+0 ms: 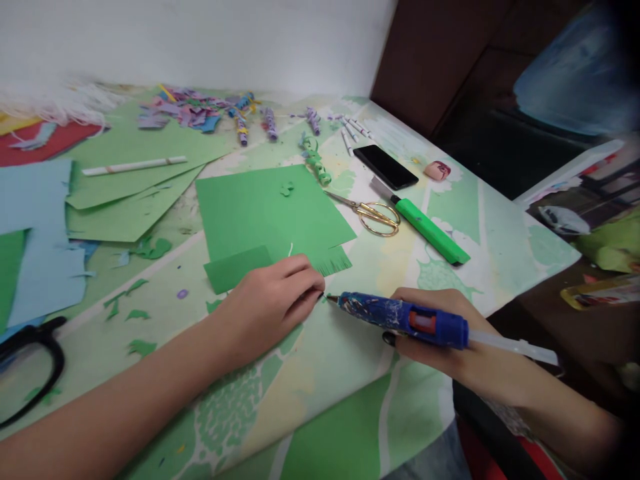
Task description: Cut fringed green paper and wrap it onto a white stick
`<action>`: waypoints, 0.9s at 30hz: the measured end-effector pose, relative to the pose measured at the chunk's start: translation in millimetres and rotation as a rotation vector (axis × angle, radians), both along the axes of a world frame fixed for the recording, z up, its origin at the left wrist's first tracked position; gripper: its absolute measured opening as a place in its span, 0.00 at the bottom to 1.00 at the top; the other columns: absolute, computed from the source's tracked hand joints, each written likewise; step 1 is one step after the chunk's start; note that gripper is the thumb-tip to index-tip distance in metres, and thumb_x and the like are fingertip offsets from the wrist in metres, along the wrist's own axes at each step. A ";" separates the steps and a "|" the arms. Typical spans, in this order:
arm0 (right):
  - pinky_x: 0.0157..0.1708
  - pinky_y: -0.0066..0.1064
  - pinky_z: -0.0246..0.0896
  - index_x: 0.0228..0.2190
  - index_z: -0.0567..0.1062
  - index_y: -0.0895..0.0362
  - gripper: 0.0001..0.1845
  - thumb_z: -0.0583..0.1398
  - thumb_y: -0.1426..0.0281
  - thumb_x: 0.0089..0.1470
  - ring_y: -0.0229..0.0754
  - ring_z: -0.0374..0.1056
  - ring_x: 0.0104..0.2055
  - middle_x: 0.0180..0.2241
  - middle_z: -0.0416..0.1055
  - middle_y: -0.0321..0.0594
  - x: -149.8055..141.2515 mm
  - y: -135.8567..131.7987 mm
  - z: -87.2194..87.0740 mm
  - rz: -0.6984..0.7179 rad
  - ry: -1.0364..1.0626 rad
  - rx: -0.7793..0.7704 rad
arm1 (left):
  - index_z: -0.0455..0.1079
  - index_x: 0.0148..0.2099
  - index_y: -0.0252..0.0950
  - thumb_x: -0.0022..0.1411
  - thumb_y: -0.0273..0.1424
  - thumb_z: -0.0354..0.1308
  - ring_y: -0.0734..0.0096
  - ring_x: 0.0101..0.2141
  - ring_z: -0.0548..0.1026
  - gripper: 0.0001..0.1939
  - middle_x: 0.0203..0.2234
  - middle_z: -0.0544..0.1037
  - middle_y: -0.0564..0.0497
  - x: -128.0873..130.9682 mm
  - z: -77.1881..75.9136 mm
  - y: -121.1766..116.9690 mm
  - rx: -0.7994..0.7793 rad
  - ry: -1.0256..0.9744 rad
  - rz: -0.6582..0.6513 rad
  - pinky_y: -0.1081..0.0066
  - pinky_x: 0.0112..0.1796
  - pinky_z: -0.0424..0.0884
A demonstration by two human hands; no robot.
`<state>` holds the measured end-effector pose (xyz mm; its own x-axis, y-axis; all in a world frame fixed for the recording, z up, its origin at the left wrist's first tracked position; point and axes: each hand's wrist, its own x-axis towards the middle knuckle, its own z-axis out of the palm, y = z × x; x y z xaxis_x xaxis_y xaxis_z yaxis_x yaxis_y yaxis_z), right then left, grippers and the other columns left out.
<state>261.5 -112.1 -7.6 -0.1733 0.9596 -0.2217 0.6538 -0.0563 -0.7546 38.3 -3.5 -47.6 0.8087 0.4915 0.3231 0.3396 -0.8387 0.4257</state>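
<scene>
My right hand (440,333) grips a blue glue gun (400,319) with a clear glue stick (515,347) sticking out of its back. Its nozzle points left, almost touching the fingertips of my left hand (273,303). My left hand is curled, its fingers pinched together on something small that I cannot make out. It rests on the table at the near edge of a green paper sheet (270,213) whose lower right edge is cut into a fringe (335,261). A smaller green paper piece (237,267) lies just left of my left hand.
Gold-handled scissors (373,215), a green utility knife (427,228), a black phone (385,167) and a pink eraser (437,170) lie to the right. Light green and blue paper sheets (40,233), a white paper roll (133,165) and coloured scraps (195,110) fill the left and back. Black glasses (30,363) lie near left.
</scene>
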 end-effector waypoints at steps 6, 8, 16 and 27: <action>0.24 0.27 0.48 0.25 0.65 0.57 0.06 0.58 0.76 0.47 0.35 0.55 0.24 0.22 0.62 0.32 -0.2 0.1 0.6 0.005 0.001 -0.013 | 0.70 0.38 0.34 0.64 0.27 0.48 0.74 0.30 0.69 0.09 0.32 0.72 0.50 -0.2 0.4 -1.0 -0.009 -0.004 0.010 0.74 0.31 0.63; 0.23 0.27 0.48 0.25 0.65 0.57 0.06 0.58 0.76 0.47 0.34 0.54 0.24 0.21 0.61 0.31 0.0 -0.8 0.7 0.008 -0.007 -0.009 | 0.70 0.38 0.34 0.64 0.27 0.49 0.74 0.30 0.69 0.09 0.31 0.72 0.50 -0.6 0.1 -1.0 -0.006 -0.007 0.014 0.74 0.30 0.63; 0.24 0.28 0.49 0.26 0.65 0.57 0.05 0.58 0.72 0.50 0.36 0.56 0.25 0.23 0.62 0.33 2.6 -4.7 -0.6 0.003 -0.006 0.005 | 0.71 0.37 0.34 0.63 0.26 0.49 0.75 0.28 0.69 0.09 0.30 0.71 0.50 0.7 1.3 -0.3 -0.021 -0.003 0.021 0.75 0.28 0.63; 0.24 0.27 0.51 0.27 0.67 0.57 0.03 0.59 0.74 0.50 0.36 0.58 0.25 0.23 0.64 0.34 3.5 -4.3 -0.3 -0.013 0.028 0.008 | 0.72 0.35 0.36 0.57 0.20 0.54 0.78 0.26 0.68 0.09 0.35 0.71 0.49 -7.5 5.2 -2.7 -0.120 -0.171 -0.059 0.75 0.28 0.65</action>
<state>265.1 -116.4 -8.0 -0.1668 0.9635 -0.2094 0.6315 -0.0587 -0.7731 30.9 -6.2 -42.4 0.7755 0.4883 0.4003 0.2055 -0.7946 0.5713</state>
